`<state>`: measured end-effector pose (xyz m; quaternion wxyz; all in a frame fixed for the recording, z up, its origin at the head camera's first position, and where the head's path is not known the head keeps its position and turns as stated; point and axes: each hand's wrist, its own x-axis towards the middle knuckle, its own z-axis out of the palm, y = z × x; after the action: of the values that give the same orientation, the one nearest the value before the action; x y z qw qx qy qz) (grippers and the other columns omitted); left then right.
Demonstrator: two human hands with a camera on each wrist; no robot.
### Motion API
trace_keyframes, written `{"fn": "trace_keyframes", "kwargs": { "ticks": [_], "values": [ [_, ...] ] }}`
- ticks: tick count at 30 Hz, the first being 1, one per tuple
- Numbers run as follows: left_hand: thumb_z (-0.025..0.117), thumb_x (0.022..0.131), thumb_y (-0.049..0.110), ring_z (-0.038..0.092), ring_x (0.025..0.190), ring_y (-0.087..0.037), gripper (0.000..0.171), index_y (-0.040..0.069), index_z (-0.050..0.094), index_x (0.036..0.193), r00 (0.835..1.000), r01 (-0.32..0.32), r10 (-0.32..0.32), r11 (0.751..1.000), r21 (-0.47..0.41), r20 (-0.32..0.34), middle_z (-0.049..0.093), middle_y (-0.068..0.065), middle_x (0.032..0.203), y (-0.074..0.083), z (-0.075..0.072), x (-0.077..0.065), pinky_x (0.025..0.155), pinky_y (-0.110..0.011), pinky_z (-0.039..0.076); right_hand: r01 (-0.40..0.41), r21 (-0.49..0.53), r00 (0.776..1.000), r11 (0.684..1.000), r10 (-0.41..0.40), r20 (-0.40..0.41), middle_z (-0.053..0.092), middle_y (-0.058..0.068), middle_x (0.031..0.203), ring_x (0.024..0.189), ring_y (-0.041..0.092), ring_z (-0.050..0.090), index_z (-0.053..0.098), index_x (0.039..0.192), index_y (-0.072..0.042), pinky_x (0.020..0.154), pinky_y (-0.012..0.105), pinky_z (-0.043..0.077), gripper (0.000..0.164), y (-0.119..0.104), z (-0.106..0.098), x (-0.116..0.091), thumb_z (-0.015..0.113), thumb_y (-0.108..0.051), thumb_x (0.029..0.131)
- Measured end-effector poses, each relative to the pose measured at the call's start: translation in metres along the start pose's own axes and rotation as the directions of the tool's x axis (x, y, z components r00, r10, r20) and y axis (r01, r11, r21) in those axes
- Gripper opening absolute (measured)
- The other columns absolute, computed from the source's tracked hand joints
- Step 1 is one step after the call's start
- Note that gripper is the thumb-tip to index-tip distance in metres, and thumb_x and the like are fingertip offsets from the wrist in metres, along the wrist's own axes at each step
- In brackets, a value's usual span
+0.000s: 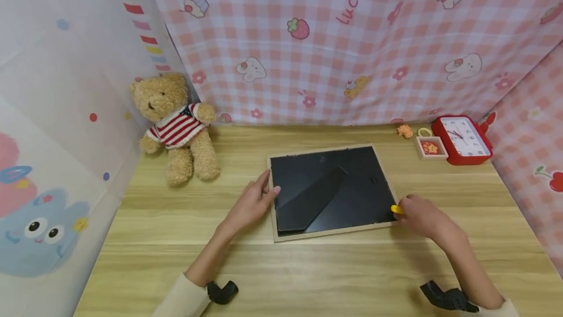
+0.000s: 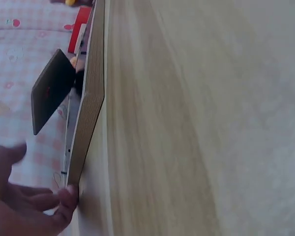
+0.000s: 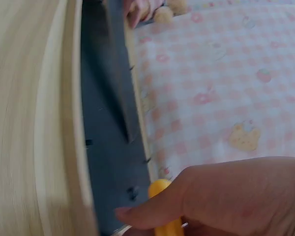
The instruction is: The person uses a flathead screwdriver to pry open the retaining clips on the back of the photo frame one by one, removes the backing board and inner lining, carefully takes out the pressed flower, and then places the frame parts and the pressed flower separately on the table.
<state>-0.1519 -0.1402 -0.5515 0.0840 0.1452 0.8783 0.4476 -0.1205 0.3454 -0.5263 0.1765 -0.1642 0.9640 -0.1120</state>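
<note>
A picture frame (image 1: 352,195) lies face down on the table, its black back board and pale wooden rim showing. Its black stand leg (image 2: 51,91) tilts up off the back. At the left rim, my left hand (image 1: 252,203) touches the side with its fingertips, while the thumb stays apart in the left wrist view. My right hand (image 1: 423,215) grips a yellow handle (image 3: 169,221) at the frame's near right corner. Whatever is at that handle's working end is hidden by the hand, so its kind cannot be told.
A teddy bear (image 1: 178,126) in a striped shirt sits at the back left. At the back right are a red clock (image 1: 466,139), a small wooden box (image 1: 431,148), a yellow ring (image 1: 424,132) and an orange item (image 1: 405,131). Checked cloth (image 1: 281,53) hangs behind the table (image 1: 334,278).
</note>
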Motion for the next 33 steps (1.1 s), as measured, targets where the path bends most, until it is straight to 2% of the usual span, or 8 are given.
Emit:
{"fn": "trace_keyframes", "kwargs": {
  "ticks": [8, 10, 13, 16, 21, 23, 28, 33],
  "values": [
    [0.083, 0.091, 0.064, 0.047, 0.102, -0.024, 0.124, 0.011, 0.012, 0.178, 0.988, 0.018, -0.013, 0.999, -0.032, 0.155, 0.055, -0.013, 0.112, 0.025, -0.017, -0.012, 0.086, -0.039, 0.043, -0.039, 0.122, 0.989, 0.992, 0.020, 0.147, 0.059, -0.001, 0.080, 0.069, 0.014, 0.052, 0.072, 0.093, -0.004, 0.065, 0.027, 0.045, 0.020, -0.021, 0.003, -0.026, 0.081, -0.021, 0.098],
    [0.087, 0.090, 0.057, 0.050, 0.107, -0.029, 0.126, 0.008, 0.011, 0.177, 0.987, -0.002, 0.008, 0.999, -0.035, 0.160, 0.057, -0.017, 0.116, 0.030, -0.019, -0.014, 0.089, -0.042, 0.045, 0.027, 0.180, 0.994, 0.983, -0.045, 0.096, 0.057, -0.004, 0.076, 0.066, 0.011, 0.050, 0.071, 0.088, -0.009, 0.062, 0.025, 0.042, 0.022, -0.025, -0.004, -0.030, 0.081, -0.025, 0.100],
    [0.093, 0.088, 0.046, 0.046, 0.144, -0.039, 0.128, 0.005, 0.010, 0.177, 0.985, -0.031, 0.036, 0.999, -0.033, 0.168, 0.049, -0.026, 0.159, 0.033, -0.019, -0.018, 0.117, -0.052, 0.042, 0.174, 0.282, 0.983, 0.943, -0.149, -0.107, 0.068, -0.005, 0.088, 0.075, 0.007, 0.060, 0.078, 0.101, -0.010, 0.067, 0.022, 0.052, 0.015, -0.060, -0.034, -0.042, 0.078, -0.025, 0.102],
    [0.095, 0.086, 0.036, 0.021, 0.165, -0.042, 0.129, 0.004, 0.009, 0.176, 0.984, -0.049, 0.053, 0.998, -0.030, 0.172, 0.014, -0.020, 0.183, 0.034, -0.019, -0.020, 0.133, -0.062, 0.021, 0.378, 0.345, 0.888, 0.859, -0.232, -0.396, 0.076, 0.001, 0.110, 0.096, 0.008, 0.071, 0.078, 0.126, -0.005, 0.084, 0.018, 0.058, 0.024, -0.113, -0.061, -0.048, 0.076, -0.009, 0.102],
    [0.096, 0.085, 0.032, 0.024, 0.164, -0.045, 0.125, 0.000, 0.015, 0.175, 0.984, -0.083, 0.081, 0.996, 0.010, 0.161, 0.016, -0.023, 0.182, 0.034, -0.022, -0.021, 0.131, -0.063, 0.024, 0.696, 0.253, 0.593, 0.671, -0.339, -0.731, 0.076, 0.003, 0.103, 0.090, 0.007, 0.066, 0.081, 0.120, -0.002, 0.080, 0.014, 0.051, 0.024, -0.165, -0.062, -0.020, 0.071, 0.003, 0.098],
    [0.095, 0.087, 0.033, 0.022, 0.166, -0.045, 0.122, 0.000, 0.018, 0.175, 0.981, -0.100, 0.093, 0.994, 0.032, 0.172, 0.018, -0.024, 0.182, 0.032, -0.024, -0.022, 0.133, -0.062, 0.021, 0.732, 0.257, 0.549, 0.632, -0.323, -0.771, 0.073, 0.001, 0.091, 0.079, 0.008, 0.060, 0.083, 0.110, -0.004, 0.070, 0.018, 0.049, 0.018, -0.174, -0.055, -0.006, 0.067, 0.000, 0.101],
    [0.092, 0.089, 0.028, 0.019, 0.167, -0.044, 0.117, -0.003, 0.018, 0.173, 0.969, -0.104, 0.090, 0.993, 0.050, 0.229, 0.016, -0.023, 0.182, 0.034, -0.031, -0.024, 0.135, -0.062, 0.013, 0.658, 0.545, 0.716, 0.520, -0.206, -0.667, 0.072, 0.006, 0.090, 0.066, 0.011, 0.064, 0.081, 0.108, -0.003, 0.060, 0.023, 0.055, 0.020, -0.192, -0.037, 0.018, 0.061, -0.003, 0.110],
    [0.094, 0.086, 0.028, 0.042, 0.152, -0.044, 0.118, -0.002, 0.020, 0.173, 0.963, -0.109, 0.092, 0.993, 0.052, 0.252, 0.014, -0.020, 0.183, 0.031, -0.032, -0.024, 0.128, -0.060, 0.030, 0.525, 0.740, 0.850, 0.420, -0.224, -0.476, 0.076, 0.018, 0.111, 0.088, 0.016, 0.078, 0.077, 0.123, 0.004, 0.083, 0.029, 0.064, 0.022, -0.208, -0.015, 0.039, 0.062, -0.006, 0.111]
  ]
}}
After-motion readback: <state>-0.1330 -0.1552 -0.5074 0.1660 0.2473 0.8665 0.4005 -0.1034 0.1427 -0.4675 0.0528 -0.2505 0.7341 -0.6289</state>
